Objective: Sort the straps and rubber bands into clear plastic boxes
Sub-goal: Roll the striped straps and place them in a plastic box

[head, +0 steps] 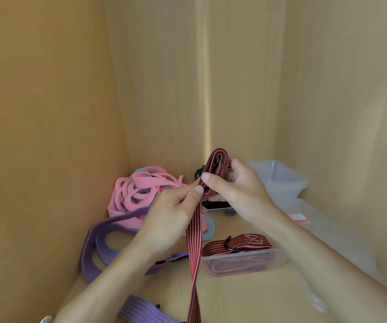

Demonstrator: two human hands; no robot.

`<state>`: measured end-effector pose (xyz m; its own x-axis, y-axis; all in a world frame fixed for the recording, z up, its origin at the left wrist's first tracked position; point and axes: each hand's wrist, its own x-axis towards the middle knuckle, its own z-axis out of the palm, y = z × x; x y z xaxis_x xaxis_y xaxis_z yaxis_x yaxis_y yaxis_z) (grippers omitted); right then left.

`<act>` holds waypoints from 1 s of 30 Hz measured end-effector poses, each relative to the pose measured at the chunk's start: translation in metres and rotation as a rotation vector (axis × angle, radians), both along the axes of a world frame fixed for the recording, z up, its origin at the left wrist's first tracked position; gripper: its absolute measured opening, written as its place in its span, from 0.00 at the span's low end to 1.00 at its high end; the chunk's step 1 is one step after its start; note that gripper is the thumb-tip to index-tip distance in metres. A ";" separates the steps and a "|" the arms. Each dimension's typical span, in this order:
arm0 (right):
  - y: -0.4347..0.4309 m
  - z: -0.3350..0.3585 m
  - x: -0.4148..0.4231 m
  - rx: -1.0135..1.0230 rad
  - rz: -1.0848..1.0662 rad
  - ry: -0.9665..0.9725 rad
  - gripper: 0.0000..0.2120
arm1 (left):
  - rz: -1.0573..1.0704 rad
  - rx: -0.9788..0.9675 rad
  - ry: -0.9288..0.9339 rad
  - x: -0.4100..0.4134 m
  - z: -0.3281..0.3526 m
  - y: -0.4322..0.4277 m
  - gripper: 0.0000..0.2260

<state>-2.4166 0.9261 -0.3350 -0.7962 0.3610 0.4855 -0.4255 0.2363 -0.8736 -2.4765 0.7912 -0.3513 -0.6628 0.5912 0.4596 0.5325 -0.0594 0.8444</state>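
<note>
A red-and-black striped strap (193, 248) is partly coiled between both hands. My right hand (236, 190) grips the coiled part at the top. My left hand (171, 213) pinches the strap just below the coil, and the loose tail hangs down toward the bottom edge. A clear plastic box (278, 259) at centre right holds another red-and-black strap (236, 247). A heap of pink rubber bands (136, 194) lies at the back left. A purple strap (94, 243) loops in front of that heap.
I am inside a wooden cabinet with walls close on the left, back and right. An empty clear box (281, 180) stands at the back right, and a clear lid (323, 229) lies in front of it. A blue-and-pink striped strap (141, 311) lies at the bottom.
</note>
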 end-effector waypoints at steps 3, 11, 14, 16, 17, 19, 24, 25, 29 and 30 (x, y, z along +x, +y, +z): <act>0.000 -0.001 0.004 -0.006 0.004 0.014 0.07 | -0.021 0.026 -0.047 0.005 0.001 -0.001 0.17; -0.005 -0.013 0.002 0.133 -0.063 0.030 0.32 | -0.065 0.047 -0.094 -0.001 -0.012 -0.005 0.12; -0.006 -0.015 0.006 0.152 -0.059 0.061 0.26 | -0.057 0.041 -0.039 0.000 -0.015 -0.004 0.11; -0.007 -0.015 0.006 0.127 -0.080 0.076 0.23 | -0.055 0.033 0.029 -0.001 -0.017 -0.005 0.11; -0.007 -0.015 0.007 0.116 -0.089 0.084 0.22 | -0.062 0.034 0.061 -0.001 -0.017 -0.005 0.10; -0.008 -0.015 0.007 0.098 -0.103 0.096 0.21 | -0.077 0.017 0.123 -0.001 -0.018 -0.006 0.10; -0.013 -0.014 0.010 -0.019 -0.036 0.132 0.19 | 0.048 -0.049 0.368 -0.008 -0.022 -0.010 0.16; -0.014 -0.013 0.011 -0.030 -0.030 0.134 0.17 | 0.064 -0.051 0.394 -0.009 -0.021 -0.011 0.16; -0.012 -0.011 0.011 0.002 -0.054 0.093 0.08 | 0.123 0.002 0.403 -0.015 -0.019 -0.013 0.18; -0.011 -0.011 0.011 0.017 -0.059 0.077 0.06 | 0.154 0.031 0.395 -0.017 -0.018 -0.014 0.17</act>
